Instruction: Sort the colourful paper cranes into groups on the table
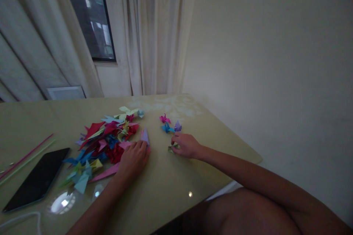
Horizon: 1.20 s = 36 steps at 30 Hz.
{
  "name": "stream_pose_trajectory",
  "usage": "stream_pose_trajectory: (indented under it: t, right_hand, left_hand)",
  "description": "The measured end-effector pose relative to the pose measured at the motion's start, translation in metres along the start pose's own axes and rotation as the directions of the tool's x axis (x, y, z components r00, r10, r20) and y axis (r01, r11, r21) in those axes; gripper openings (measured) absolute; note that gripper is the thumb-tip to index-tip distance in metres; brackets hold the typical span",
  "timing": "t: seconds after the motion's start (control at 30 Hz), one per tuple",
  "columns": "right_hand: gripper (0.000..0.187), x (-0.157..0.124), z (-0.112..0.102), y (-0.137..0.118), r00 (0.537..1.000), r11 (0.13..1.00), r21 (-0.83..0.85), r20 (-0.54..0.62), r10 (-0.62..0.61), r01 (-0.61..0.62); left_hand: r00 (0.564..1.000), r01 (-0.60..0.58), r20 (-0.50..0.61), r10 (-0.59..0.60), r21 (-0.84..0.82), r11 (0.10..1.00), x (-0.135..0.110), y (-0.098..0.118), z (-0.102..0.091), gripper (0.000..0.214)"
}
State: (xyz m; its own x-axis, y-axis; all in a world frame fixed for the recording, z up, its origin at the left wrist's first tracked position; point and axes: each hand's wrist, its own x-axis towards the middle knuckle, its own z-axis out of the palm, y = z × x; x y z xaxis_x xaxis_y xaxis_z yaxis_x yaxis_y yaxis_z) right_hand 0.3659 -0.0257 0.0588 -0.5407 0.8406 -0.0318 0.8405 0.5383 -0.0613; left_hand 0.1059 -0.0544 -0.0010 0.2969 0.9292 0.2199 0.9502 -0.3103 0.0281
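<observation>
A heap of folded paper pieces (110,128) in red, pink, blue, green and yellow, some shaped like cranes, lies left of centre on the table. My left hand (134,158) rests palm down over its right edge, fingers loosely bent across pink and purple paper; nothing shows held in it. To the right, my right hand (186,144) pinches a small green paper crane (171,149) at the tabletop. Just beyond that hand stand a pink crane (164,118), a blue crane (167,128) and a purple crane (178,126), grouped close together.
A black phone or tablet (37,178) lies at the left, beside a pink stick (30,152) and a green stick (29,161). A white cable (20,220) curves at the lower left. The glossy table (154,191) meets the wall at the right; curtains (160,36) hang behind.
</observation>
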Motion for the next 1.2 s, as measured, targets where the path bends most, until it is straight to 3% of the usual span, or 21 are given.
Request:
stream_pose_trajectory:
  t: [0.23,0.47,0.63,0.87,1.07,1.2]
  right_hand:
    - [0.019,0.001,-0.002,0.001,0.999,0.997,-0.054,-0.008,0.052,-0.053]
    - [0.027,0.002,-0.004,0.003,0.989,0.982,-0.12,-0.023,0.144,-0.145]
    - [0.028,0.001,-0.006,0.003,0.986,0.979,-0.117,0.004,0.169,-0.167]
    - [0.026,0.006,-0.002,0.007,0.987,0.981,-0.107,-0.017,0.162,-0.163]
    - [0.03,0.034,0.005,0.003,0.987,0.981,-0.114,-0.051,0.149,-0.154]
    - [0.033,0.051,0.004,-0.013,0.986,0.981,-0.113,-0.08,0.147,-0.155]
  left_hand:
    - [0.995,0.059,-0.081,-0.063,-0.055,0.997,0.003,-0.001,-0.008,0.024]
    - [0.943,0.14,-0.226,-0.244,-0.395,0.908,0.004,-0.005,-0.007,0.024]
    - [0.925,0.161,-0.267,-0.269,-0.365,0.917,0.003,-0.007,-0.007,0.025]
    - [0.859,0.189,-0.412,-0.305,-0.297,0.936,0.004,-0.009,-0.012,0.025]
    - [0.824,0.176,-0.443,-0.353,-0.393,0.903,0.006,-0.008,-0.016,0.031]
    - [0.773,0.207,-0.44,-0.458,-0.508,0.836,0.006,-0.016,-0.018,0.031]
